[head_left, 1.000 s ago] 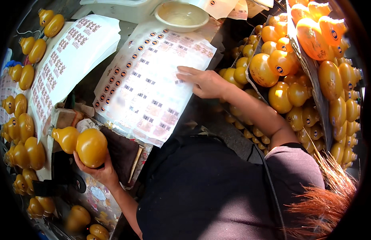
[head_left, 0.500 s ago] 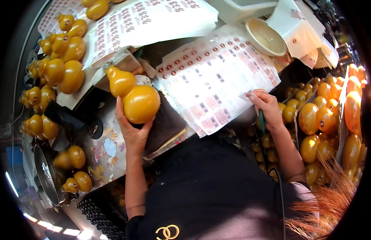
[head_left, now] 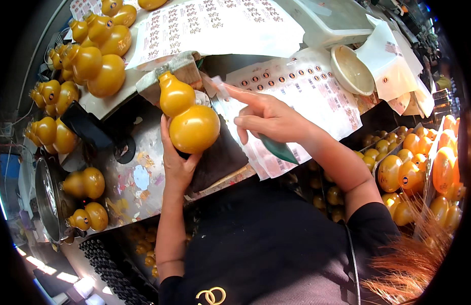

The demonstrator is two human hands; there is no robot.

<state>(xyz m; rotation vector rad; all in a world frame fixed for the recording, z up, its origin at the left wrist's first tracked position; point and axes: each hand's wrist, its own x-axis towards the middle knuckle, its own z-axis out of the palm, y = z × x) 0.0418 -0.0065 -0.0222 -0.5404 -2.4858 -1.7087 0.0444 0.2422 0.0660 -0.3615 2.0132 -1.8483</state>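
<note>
My left hand (head_left: 177, 165) is closed around the lower bulb of a glossy yellow-brown gourd (head_left: 195, 131), which stands tilted with its narrow neck up. My right hand (head_left: 271, 118) reaches in from the right with its index finger stretched toward the gourd's neck. On that fingertip sits a small whitish decal piece (head_left: 220, 87), a little apart from the gourd. A flat green tool (head_left: 279, 150) is tucked under the curled fingers of the same hand; its exact kind is hidden. Beneath lies a printed decal sheet (head_left: 316, 96).
A folded cloth (head_left: 167, 68) lies behind the gourd. Another printed sheet (head_left: 215, 30), a cream bowl (head_left: 352, 71) and a white tub (head_left: 329, 25) are further back. Several gourds (head_left: 106, 73) crowd the left, beside a black phone-like device (head_left: 85, 124). Crates of gourds (head_left: 390, 173) stand right.
My right hand has swung left from the sheet's right edge toward the gourd, carrying the decal piece and green tool. The left hand still holds the gourd. The view has shifted slightly.
</note>
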